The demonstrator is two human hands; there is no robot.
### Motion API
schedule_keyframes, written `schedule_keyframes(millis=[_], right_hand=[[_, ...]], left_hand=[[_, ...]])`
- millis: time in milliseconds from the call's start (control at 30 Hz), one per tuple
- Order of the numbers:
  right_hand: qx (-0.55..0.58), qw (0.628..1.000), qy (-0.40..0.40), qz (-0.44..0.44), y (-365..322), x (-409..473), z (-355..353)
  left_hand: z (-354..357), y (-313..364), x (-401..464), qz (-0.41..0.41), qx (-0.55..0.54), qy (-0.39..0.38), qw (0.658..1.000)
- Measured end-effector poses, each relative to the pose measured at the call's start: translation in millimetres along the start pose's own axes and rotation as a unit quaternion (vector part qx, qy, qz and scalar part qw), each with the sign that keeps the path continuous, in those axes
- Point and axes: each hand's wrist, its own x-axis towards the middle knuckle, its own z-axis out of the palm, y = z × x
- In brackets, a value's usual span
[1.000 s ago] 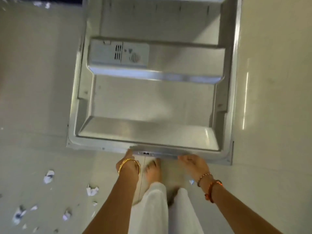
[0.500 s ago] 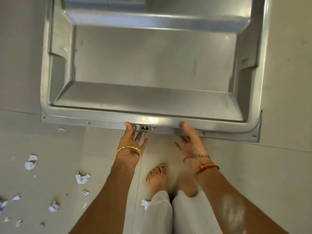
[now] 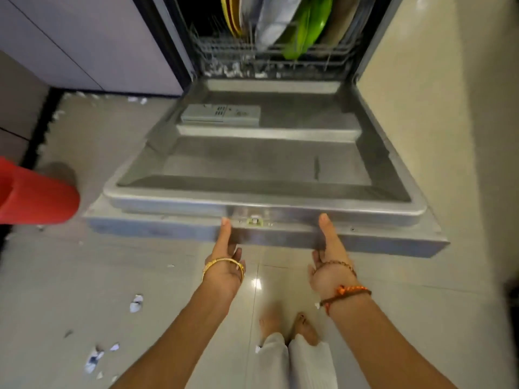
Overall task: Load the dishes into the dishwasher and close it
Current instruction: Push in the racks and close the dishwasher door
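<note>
Inside, rack (image 3: 269, 60) of upright plates (image 3: 303, 26), both hands' fingers gripping dishwasher door (image 3: 266, 167) edge.

So the view swung up a lot: half a second back it was just the inner panel of the dishwasher door (image 3: 264, 164) filling the top of the frame, now the rack (image 3: 269, 56) with plates shows at the top centre. The left hand (image 3: 224, 265) and right hand (image 3: 328, 265) have their thumbs on the door's front edge and fingers under it. A red container (image 3: 33, 195) has come in at the left edge.
</note>
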Motion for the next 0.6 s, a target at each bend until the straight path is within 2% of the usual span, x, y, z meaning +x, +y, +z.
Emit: schedule_keyframes(millis=[167, 300, 400, 500, 600], right_hand=[[0.034, 0.995, 0.015, -0.092, -80.9, -82.0, 41.2], [0.004, 0.987, 0.047, -0.157, -130.1, -109.8, 66.1], [-0.004, 0.98, 0.059, -0.188, -153.1, -127.1, 73.7], [0.011, 0.981, 0.056, -0.184, -168.8, -137.3, 79.6], [0.042, 0.973, 0.071, -0.215, -166.4, -150.6, 95.7]], left_hand=[[51.5, 89.8, -65.4, 0.042, -0.012, -0.03, 0.999], [87.1, 134.9, -79.5, 0.093, 0.051, -0.018, 0.994], [101.7, 163.6, -74.2, 0.096, 0.123, 0.013, 0.988], [110.0, 185.8, -79.5, 0.063, 0.092, -0.003, 0.994], [119.3, 192.2, -94.7, 0.115, 0.128, 0.015, 0.985]])
